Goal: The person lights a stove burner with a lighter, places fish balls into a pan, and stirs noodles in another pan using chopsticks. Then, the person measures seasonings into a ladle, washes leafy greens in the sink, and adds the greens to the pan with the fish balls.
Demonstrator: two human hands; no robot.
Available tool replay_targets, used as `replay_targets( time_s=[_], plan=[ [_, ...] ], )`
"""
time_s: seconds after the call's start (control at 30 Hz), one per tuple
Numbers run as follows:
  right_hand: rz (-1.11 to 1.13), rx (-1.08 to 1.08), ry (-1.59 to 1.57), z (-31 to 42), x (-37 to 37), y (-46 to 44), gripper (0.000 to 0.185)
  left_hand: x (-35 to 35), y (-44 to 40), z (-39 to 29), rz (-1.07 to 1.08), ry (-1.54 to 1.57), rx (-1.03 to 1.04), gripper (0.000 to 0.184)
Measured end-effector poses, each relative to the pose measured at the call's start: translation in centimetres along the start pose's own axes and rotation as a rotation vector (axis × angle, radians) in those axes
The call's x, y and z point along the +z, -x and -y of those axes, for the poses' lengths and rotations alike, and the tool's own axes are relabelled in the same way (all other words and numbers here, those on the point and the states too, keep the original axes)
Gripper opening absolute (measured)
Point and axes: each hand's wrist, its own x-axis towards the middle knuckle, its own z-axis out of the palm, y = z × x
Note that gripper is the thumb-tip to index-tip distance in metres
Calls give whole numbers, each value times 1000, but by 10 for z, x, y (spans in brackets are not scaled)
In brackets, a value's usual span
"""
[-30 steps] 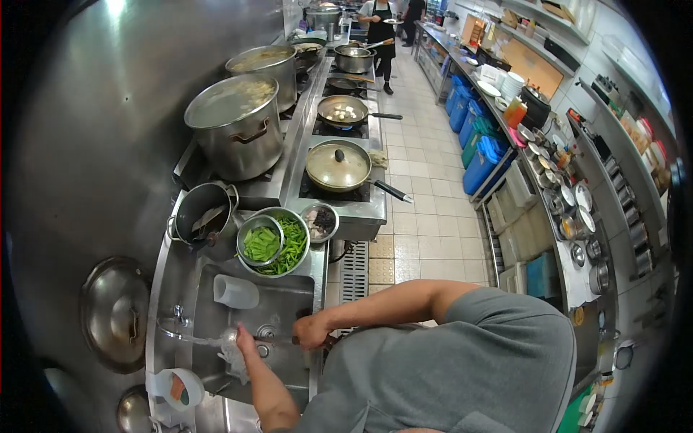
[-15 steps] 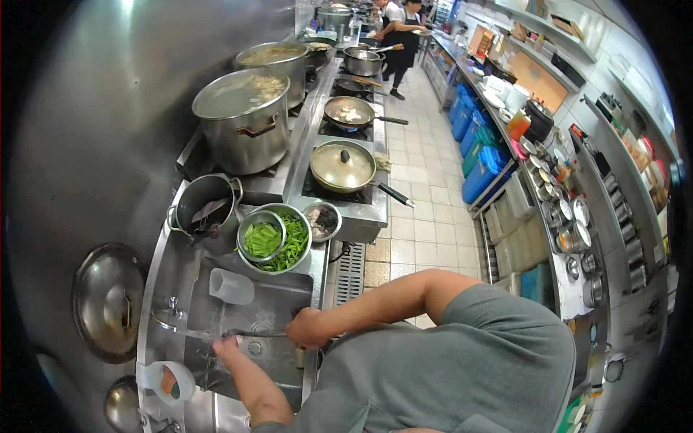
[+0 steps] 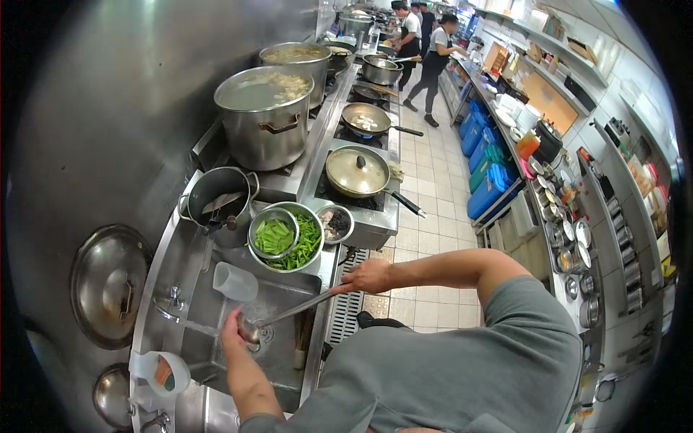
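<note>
Right hand (image 3: 367, 276), closed around the ladle (image 3: 294, 310) handle, has risen beyond the sink's (image 3: 315, 361) right edge, slanting the ladle bowl-down within the sink, beside the left hand (image 3: 232, 330), whose grip cannot be told.

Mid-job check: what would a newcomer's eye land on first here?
Likely the large steel stockpot beyond the sink, its liquid cloudy. Next, the bright green chopped vegetables in bowls at the sink's far edge. Then the ladle in the right hand, its head beside the left hand.
</note>
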Motion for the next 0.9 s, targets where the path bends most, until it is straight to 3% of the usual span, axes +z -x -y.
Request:
replay_targets(
  time_s=[0.03, 0.07, 0.1, 0.13, 0.17, 0.2, 0.27, 0.3, 0.37, 0.43, 0.47, 0.53, 0.57, 0.63, 0.73, 0.8, 0.87, 0.9],
  plan=[
    [-2, -3, -2, 1, -12, -9, 74, -17, -22, -3, 4, -424, -63, 24],
    [20, 21, 55, 5, -33, -26, 67, -7, -16, -1, 0, -422, -64, 24],
    [44, 44, 109, 9, -45, -46, 60, 21, 9, 4, -48, -674, -80, 27],
    [-87, 60, 123, 10, -35, -71, 41, 35, 25, 9, -98, -925, -98, 32],
    [-140, 34, 46, 15, -37, -95, 28, -14, -46, 33, 63, -702, 122, 33],
    [-238, 38, -28, 28, -40, -118, 19, -11, -55, 39, 56, -695, 125, 33],
    [-203, 77, -153, 71, -52, -165, 17, -3, -54, 63, 242, -416, 513, 33],
    [-210, 135, -198, 93, -56, -188, 16, 11, -36, 76, 230, -408, 510, 33],
    [-390, 27, -191, 118, -53, -228, 16, 39, -7, 77, 197, -233, 667, 33],
    [-495, -2, -500, 129, -38, -271, 18, 52, 20, 67, 125, -31, 816, 32],
    [-598, -385, -640, 121, -31, -290, 19, 50, 34, 63, 62, 66, 864, 32],
    [-369, -500, -1613, 137, -29, -331, 23, 34, 58, 48, -60, 230, 926, 32],
    [-733, -501, -1168, 140, -34, -356, 23, 24, 65, 44, -105, 299, 944, 32],
    [-182, 148, -1694, 151, -55, -379, 20, 6, 76, 38, -165, 382, 990, 32],
    [-252, 308, -1855, 165, -35, -439, 16, -9, 85, 38, -248, 460, 1098, 33],
    [-125, 171, -1418, 164, -16, -475, 18, -10, 100, 35, -249, 359, 1133, 32],
    [-416, 283, -824, 185, -22, -481, 27, -3, 119, 35, -212, 404, 1178, 29],
    [-411, 316, -965, 191, -23, -475, 32, -1, 121, 34, -192, 394, 1180, 29]
  ],
)
